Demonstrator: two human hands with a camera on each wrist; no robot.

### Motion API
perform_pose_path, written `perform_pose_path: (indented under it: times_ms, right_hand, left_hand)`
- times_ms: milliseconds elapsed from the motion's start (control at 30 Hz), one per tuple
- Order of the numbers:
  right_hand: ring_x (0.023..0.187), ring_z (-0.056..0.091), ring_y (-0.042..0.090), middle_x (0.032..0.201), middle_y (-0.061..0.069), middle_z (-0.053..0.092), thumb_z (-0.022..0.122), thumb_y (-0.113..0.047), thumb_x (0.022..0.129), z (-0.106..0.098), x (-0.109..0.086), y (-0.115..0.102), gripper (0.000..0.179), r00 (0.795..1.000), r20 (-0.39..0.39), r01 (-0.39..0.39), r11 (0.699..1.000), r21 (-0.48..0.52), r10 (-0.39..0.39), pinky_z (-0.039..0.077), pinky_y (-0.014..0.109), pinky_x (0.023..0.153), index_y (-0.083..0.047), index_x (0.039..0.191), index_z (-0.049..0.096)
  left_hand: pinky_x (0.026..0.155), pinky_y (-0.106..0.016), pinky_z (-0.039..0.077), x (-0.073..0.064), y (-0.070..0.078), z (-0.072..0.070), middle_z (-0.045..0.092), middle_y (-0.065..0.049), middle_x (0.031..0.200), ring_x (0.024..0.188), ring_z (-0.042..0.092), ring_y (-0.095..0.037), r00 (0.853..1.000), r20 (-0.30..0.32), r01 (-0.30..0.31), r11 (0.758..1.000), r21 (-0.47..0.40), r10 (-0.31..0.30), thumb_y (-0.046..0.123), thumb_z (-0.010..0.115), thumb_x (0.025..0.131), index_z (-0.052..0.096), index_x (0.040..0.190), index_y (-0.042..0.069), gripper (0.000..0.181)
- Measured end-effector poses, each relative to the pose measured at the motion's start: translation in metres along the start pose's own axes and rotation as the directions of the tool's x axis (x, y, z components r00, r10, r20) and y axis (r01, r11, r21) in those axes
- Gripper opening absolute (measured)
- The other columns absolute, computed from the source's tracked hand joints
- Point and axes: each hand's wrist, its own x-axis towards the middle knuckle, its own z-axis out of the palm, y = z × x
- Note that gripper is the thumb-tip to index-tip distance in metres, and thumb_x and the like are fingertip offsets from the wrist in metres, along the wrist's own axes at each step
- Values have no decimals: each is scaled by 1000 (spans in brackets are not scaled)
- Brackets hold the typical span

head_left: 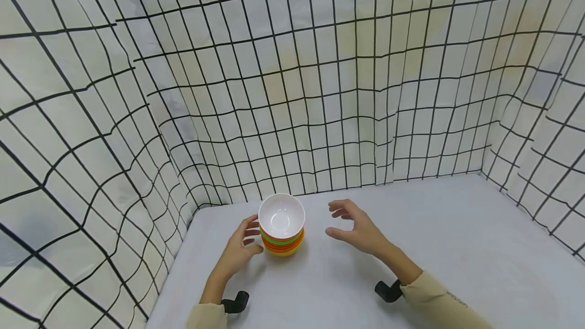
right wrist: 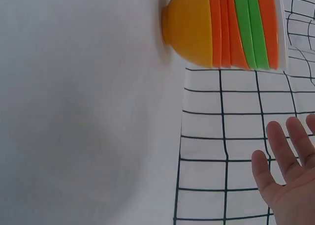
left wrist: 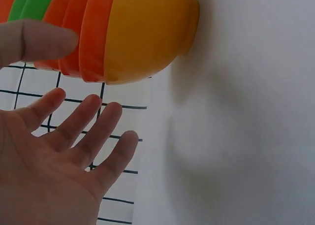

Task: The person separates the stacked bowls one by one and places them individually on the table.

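A stack of nested bowls (head_left: pixel 282 248) stands upright on the white table, yellow-orange at the bottom, then orange and green rims, with a white bowl (head_left: pixel 281 216) on top. At the stack's left side is my left hand (head_left: pixel 237 249), fingers spread and thumb in front; the left wrist view shows the palm facing the bowls, with a gap between fingers and stack. My right hand (head_left: pixel 358 228) hovers to the right, well apart from the bowls, its fingers loosely bent and holding nothing. In the right wrist view the yellow-orange bowl (right wrist: pixel 189 28) shows its foot on the table.
White sheeting with a black grid (head_left: pixel 292 90) rises behind the table (head_left: pixel 457 237) and along both sides. A black angled piece (head_left: pixel 235 302) sits at the left wrist and another black piece (head_left: pixel 388 291) at the right wrist.
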Motion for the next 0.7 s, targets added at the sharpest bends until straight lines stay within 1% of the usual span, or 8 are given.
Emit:
perform_pose_path:
  times_ms: [133,200,300,367,433,500,567,700]
  right_hand:
    - [127,58,23,140,3,57,82,-36,87,19,7,-4,66,999,11,-40,997,62,40,48,52,113,-21,142,50]
    - [130,55,23,143,4,55,83,-37,86,26,11,-7,69,998,22,-54,995,85,53,47,52,114,-22,144,48]
    - [135,52,26,149,7,51,83,-35,85,37,16,-10,74,997,45,-61,990,126,55,45,54,116,-22,147,45]
    - [137,50,29,153,7,47,84,-32,85,44,20,-11,78,997,60,-52,987,151,43,44,55,117,-22,149,42]
    - [140,48,30,156,8,44,85,-30,84,50,24,-11,82,997,68,-37,984,174,25,43,57,117,-22,152,39]
    - [141,47,32,158,8,42,86,-29,82,55,26,-12,87,998,70,-22,980,197,8,42,59,117,-21,154,37]
    - [141,46,31,159,6,41,87,-30,80,59,29,-14,92,998,71,-15,978,209,0,41,59,118,-20,155,34]
    - [143,44,30,161,2,37,90,-33,78,67,35,-17,102,997,79,-13,973,231,-5,39,58,119,-16,158,29]
  left_hand:
    - [117,-55,44,3,-8,8,49,-12,151,135,51,-33,996,83,29,996,-81,-22,2,81,78,38,155,15,90]
    - [117,-54,45,4,-11,11,49,-11,153,135,51,-33,993,116,39,994,-102,-27,6,85,77,36,156,16,94]
    - [115,-54,46,6,-15,16,50,-10,151,133,53,-33,989,144,38,992,-120,-21,8,89,73,36,155,19,99]
    - [115,-56,45,7,-17,18,51,-10,150,132,54,-33,988,151,31,992,-122,-13,9,91,71,37,155,19,100]
    - [115,-58,44,8,-20,20,51,-11,150,131,55,-35,988,152,17,993,-121,2,8,92,70,38,153,18,100]
    - [117,-60,41,8,-21,21,52,-10,150,131,55,-35,989,149,17,992,-127,2,7,93,69,39,153,18,101]
    - [117,-62,40,9,-22,23,54,-8,148,131,56,-33,990,143,19,993,-112,-3,10,94,69,40,152,18,99]
    - [118,-62,40,11,-21,24,57,-4,145,128,57,-30,990,139,39,993,-116,-23,12,95,69,41,152,22,100]
